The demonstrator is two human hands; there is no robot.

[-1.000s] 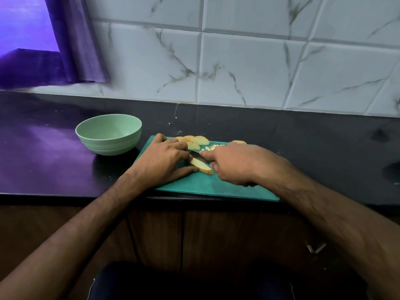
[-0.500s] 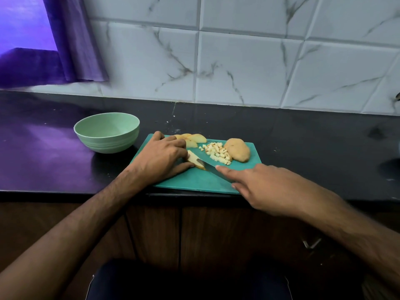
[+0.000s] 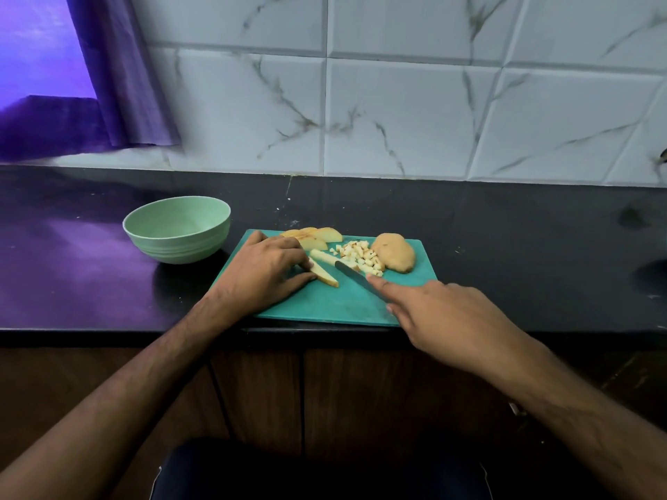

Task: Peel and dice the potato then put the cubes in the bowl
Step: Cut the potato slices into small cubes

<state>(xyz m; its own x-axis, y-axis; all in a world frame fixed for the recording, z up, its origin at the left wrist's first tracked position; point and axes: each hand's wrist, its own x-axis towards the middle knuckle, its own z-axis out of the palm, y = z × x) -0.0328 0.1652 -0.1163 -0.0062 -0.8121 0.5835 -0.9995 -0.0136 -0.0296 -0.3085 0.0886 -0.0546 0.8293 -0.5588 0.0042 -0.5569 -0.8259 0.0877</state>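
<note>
Green bowl [image 3: 177, 229], teal board [image 3: 325, 304]: unmarked.

I note a black stone countertop [image 3: 505, 225] spanning the middle of the frame, glossy, with a violet reflection at its left. Behind it, a wall of white marble-veined tiles [image 3: 397, 113] fills the upper frame. At upper left I see a window [image 3: 32, 45] lit violet, with a purple curtain [image 3: 122, 81] hanging beside it. Dark wooden cabinet doors [image 3: 343, 391] stand below the counter edge.

Dim, purple window light (edges warped).
</note>
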